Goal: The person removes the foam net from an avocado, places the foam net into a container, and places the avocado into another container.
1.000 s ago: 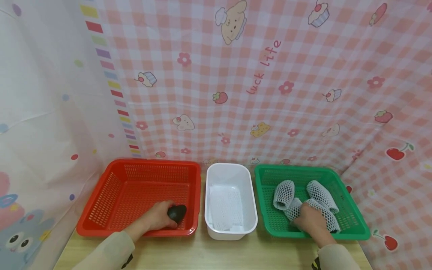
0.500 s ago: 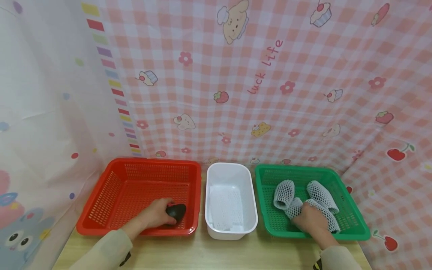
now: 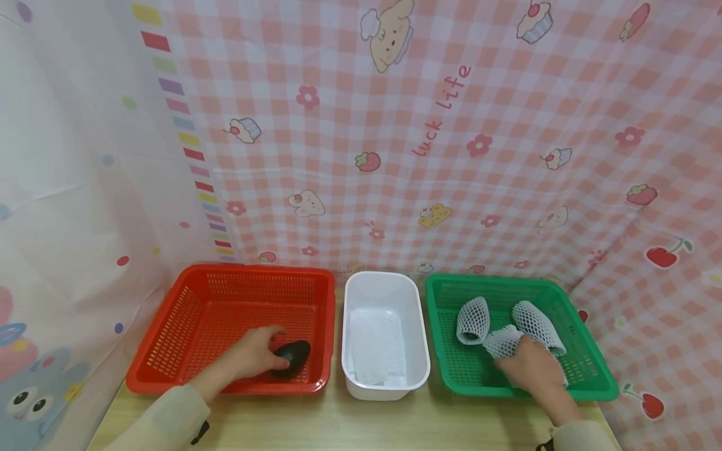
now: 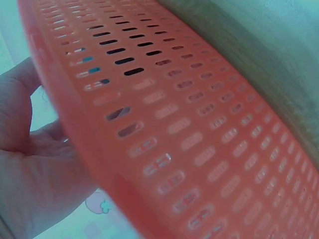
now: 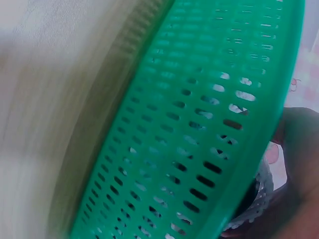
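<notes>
In the head view, a dark avocado lies in the front right corner of the red basket. My left hand is beside it, fingers parted from it and thumb at its near side. Over the green basket, my right hand grips a fruit in a white foam net, which it partly covers. In the right wrist view, a dark fruit shows inside the netting beside my fingers. Two more foam-netted pieces, one at left and one at right, lie in that basket.
Between the baskets stands a white bin with flat white netting on its floor. All three containers sit on a wooden table. A checked cloth hangs close behind them.
My left fingers have loosened from the avocado and drawn back left. My right hand has moved slightly right, and the netted fruit under it has shifted and turned.
</notes>
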Action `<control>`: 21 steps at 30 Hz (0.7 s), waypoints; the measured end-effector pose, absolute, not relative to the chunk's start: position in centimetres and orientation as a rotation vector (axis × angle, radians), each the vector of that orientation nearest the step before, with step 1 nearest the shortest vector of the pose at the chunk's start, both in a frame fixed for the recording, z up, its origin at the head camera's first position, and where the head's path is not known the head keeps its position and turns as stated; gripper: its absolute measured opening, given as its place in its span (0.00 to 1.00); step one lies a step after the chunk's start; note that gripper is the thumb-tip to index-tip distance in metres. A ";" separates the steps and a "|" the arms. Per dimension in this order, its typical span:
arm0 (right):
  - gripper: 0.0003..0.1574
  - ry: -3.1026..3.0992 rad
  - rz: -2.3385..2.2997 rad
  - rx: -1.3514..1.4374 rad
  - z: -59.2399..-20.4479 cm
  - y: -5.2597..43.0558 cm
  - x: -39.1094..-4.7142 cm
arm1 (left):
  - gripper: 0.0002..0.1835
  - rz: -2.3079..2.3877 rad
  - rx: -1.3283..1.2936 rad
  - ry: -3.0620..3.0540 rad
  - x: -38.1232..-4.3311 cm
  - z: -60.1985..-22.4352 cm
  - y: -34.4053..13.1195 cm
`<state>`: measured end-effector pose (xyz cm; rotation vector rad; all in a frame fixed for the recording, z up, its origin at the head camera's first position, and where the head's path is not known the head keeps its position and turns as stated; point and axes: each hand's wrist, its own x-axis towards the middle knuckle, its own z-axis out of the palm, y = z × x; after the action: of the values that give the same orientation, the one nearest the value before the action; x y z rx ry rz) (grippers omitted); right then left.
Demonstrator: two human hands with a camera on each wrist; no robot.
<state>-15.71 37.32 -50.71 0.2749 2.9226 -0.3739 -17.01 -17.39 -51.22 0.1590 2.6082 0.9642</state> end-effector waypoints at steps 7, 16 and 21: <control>0.50 2.913 -0.392 0.349 -49.5 37.5 -15.0 | 0.41 0.970 0.149 2.615 -16.9 -50.4 -17.8; 0.56 2.975 -0.419 0.387 -48.5 37.3 -14.6 | 0.37 1.014 0.189 2.665 -16.7 -50.2 -17.9; 0.58 2.989 -0.470 0.416 -48.1 37.2 -14.4 | 0.34 1.044 0.216 2.708 -16.6 -50.0 -18.2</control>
<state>-14.44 37.20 -48.07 0.4160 2.9892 -0.4700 -16.60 -18.21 -49.98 0.2159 2.7081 1.0442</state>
